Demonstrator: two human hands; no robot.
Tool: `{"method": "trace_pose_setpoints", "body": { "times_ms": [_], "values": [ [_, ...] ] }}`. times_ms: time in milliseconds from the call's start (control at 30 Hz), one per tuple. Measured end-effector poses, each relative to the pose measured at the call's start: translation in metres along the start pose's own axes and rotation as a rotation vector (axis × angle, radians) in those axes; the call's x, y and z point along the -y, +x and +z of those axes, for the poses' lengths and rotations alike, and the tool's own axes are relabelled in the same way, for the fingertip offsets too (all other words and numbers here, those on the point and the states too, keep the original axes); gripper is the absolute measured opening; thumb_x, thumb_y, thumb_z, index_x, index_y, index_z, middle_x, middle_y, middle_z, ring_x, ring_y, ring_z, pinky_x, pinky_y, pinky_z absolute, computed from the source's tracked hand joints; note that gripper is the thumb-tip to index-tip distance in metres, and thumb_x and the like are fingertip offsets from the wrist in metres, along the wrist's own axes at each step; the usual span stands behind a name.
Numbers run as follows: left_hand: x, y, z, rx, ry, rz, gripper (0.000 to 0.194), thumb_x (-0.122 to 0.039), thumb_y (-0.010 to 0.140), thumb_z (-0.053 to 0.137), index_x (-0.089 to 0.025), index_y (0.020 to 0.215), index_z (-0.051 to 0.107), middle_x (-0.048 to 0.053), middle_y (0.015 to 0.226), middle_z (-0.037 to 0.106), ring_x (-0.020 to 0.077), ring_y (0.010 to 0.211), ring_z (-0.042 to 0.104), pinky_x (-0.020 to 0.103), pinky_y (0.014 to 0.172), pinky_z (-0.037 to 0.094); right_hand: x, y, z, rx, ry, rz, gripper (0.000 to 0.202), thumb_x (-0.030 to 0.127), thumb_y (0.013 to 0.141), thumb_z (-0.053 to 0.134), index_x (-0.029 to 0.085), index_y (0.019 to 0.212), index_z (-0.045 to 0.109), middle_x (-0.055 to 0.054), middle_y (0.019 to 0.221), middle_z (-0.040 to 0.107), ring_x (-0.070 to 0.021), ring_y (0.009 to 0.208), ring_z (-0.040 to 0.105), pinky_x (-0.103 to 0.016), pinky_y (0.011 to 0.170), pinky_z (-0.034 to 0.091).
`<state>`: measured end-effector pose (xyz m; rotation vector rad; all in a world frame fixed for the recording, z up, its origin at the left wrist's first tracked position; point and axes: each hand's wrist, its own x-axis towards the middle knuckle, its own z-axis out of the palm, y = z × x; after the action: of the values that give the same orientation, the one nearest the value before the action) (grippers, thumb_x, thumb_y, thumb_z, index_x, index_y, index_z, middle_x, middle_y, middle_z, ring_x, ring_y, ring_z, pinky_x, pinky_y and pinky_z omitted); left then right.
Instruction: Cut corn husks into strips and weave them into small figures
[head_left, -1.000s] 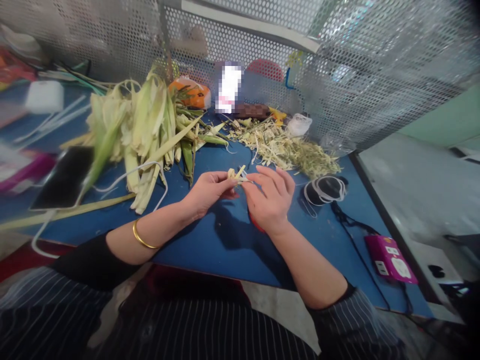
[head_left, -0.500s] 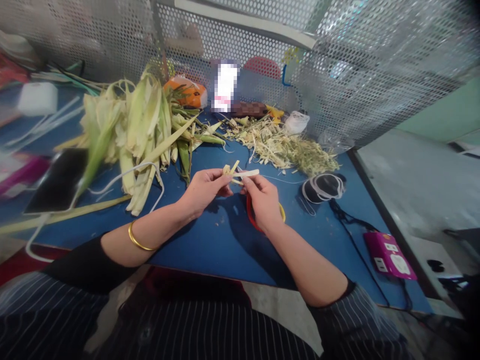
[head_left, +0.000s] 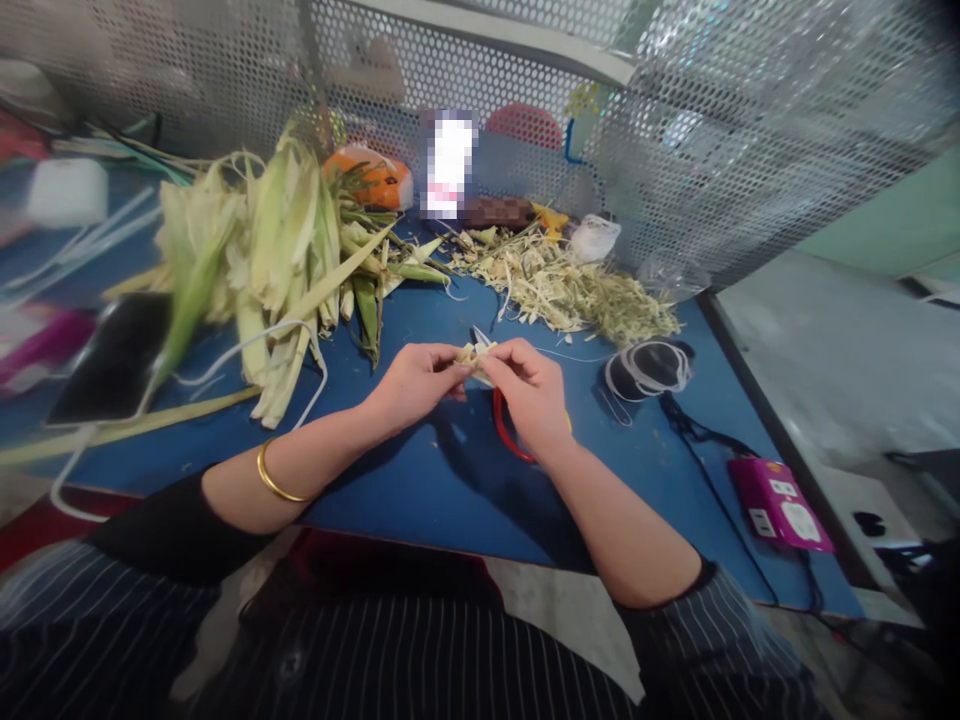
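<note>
Over the blue table, both hands pinch one small pale piece of leaf strip (head_left: 471, 357). My left hand (head_left: 420, 382) holds its left side, fingers closed. Closed on its right side is my right hand (head_left: 529, 390), the fingertips of both hands nearly touching. Scissors with a red handle (head_left: 510, 432) lie on the table under my right hand, their tips showing just beyond the fingers. A thin white thread (head_left: 574, 357) runs from near my right hand toward a dark spool (head_left: 649, 372) wound with white cord.
Long pale green husks (head_left: 281, 240) are heaped at the left, beside a dark phone (head_left: 112, 355) with a white cable. Shredded scraps (head_left: 562, 285) lie at the back. A purple power block (head_left: 780, 503) sits at the right; a perforated metal screen (head_left: 480, 70) stands behind.
The strip that stuck out to the right between my fingers is now folded in or covered by them. My right hand has moved slightly up, and the scissor tips show more.
</note>
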<state>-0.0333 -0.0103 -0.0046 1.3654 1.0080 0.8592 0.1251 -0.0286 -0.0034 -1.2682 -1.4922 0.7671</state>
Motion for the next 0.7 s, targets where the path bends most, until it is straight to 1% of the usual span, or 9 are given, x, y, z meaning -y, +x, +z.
{"method": "trace_pose_setpoints", "body": {
  "times_ms": [100,267,433,600,700],
  "values": [
    [0.0008,-0.0003,0.0003,0.002,0.08,0.028,0.024,-0.036,0.08,0.062,-0.013,0.085,0.07,0.002,0.069,0.065,0.0121,0.061,0.059,0.025,0.064,0.046,-0.0006,0.0001,-0.0005,0.063,-0.04,0.047,0.015,0.02,0.077,0.06,0.019,0.061,0.059,0.002,0.07,0.055,-0.0117,0.067,0.049,-0.028,0.067,0.039],
    [0.0064,0.0004,-0.0004,0.022,0.226,0.074,0.022,-0.032,0.083,0.057,-0.015,0.079,0.069,0.002,0.065,0.065,0.014,0.063,0.062,0.025,0.065,0.046,-0.0042,-0.0003,0.0008,0.064,-0.092,0.07,0.016,0.017,0.075,0.058,0.019,0.059,0.057,0.002,0.068,0.053,-0.012,0.065,0.048,-0.028,0.065,0.038],
    [0.0098,0.0006,-0.0026,0.025,0.367,0.137,0.022,-0.03,0.086,0.053,-0.016,0.083,0.07,0.002,0.067,0.067,0.0146,0.064,0.063,0.025,0.064,0.044,-0.0021,-0.0009,-0.001,0.052,-0.23,-0.021,0.016,0.02,0.079,0.06,0.02,0.063,0.06,0.001,0.073,0.052,-0.0121,0.066,0.047,-0.028,0.062,0.038],
    [0.0045,-0.0028,-0.0018,0.011,0.557,0.167,0.028,-0.033,0.089,0.049,-0.017,0.074,0.066,0.001,0.064,0.065,0.0131,0.058,0.056,0.024,0.056,0.034,-0.001,-0.0005,-0.0044,0.06,-0.367,-0.137,0.013,0.028,0.084,0.062,0.022,0.072,0.063,0.0,0.077,0.057,-0.0137,0.07,0.053,-0.029,0.068,0.04],
    [0.0026,-0.0041,-0.0004,-0.001,0.631,0.211,0.032,-0.034,0.091,0.047,-0.017,0.069,0.063,0.001,0.062,0.064,0.0129,0.057,0.054,0.025,0.055,0.031,-0.003,-0.0001,-0.0051,0.059,-0.419,-0.145,0.014,0.03,0.083,0.063,0.022,0.072,0.063,0.0,0.075,0.062,-0.0151,0.071,0.056,-0.031,0.072,0.041]
  ]
}}
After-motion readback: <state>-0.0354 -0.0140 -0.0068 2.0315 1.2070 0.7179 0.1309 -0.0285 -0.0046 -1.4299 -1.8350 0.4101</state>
